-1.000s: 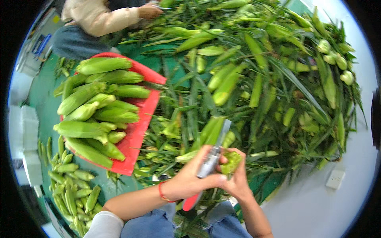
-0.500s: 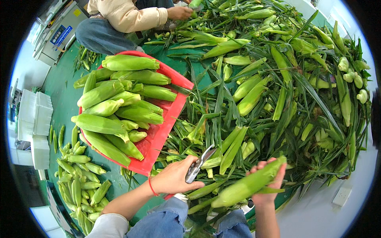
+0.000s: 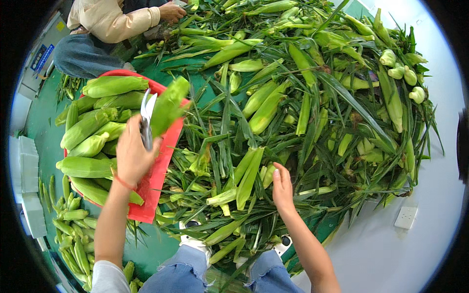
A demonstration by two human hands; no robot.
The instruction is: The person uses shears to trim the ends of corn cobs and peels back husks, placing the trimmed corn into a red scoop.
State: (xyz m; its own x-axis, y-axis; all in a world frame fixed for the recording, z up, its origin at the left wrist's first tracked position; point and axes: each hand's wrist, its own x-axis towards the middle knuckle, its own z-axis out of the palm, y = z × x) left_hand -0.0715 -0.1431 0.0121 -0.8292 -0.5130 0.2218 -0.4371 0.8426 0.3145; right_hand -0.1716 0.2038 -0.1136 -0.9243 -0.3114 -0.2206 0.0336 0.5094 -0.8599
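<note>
My left hand (image 3: 136, 155) is wrapped round silver pruning shears (image 3: 146, 119), blades pointing away, above the right side of the red scoop-like tray (image 3: 163, 171). Just right of the blades is a green corn ear (image 3: 168, 107) in its husk, tilted and blurred. I cannot tell whether the hand also grips this ear or it is loose in the air. Several husked-in ears (image 3: 93, 167) are stacked in the tray. My right hand (image 3: 282, 188) holds nothing, its fingers stretched out over the leafy pile, near some green corn ears (image 3: 249, 178).
A large heap of corn leaves and ears (image 3: 317, 112) fills the middle and right. Another person (image 3: 107, 24) squats at the far left, a hand by the heap. More ears (image 3: 73, 234) lie on the green floor at lower left, near white bins (image 3: 30, 166). A wall socket (image 3: 405, 217) is at right.
The corn ear has left my right hand and is now by the shears above the tray. My left hand has moved up and left with the shears. The view has shifted right.
</note>
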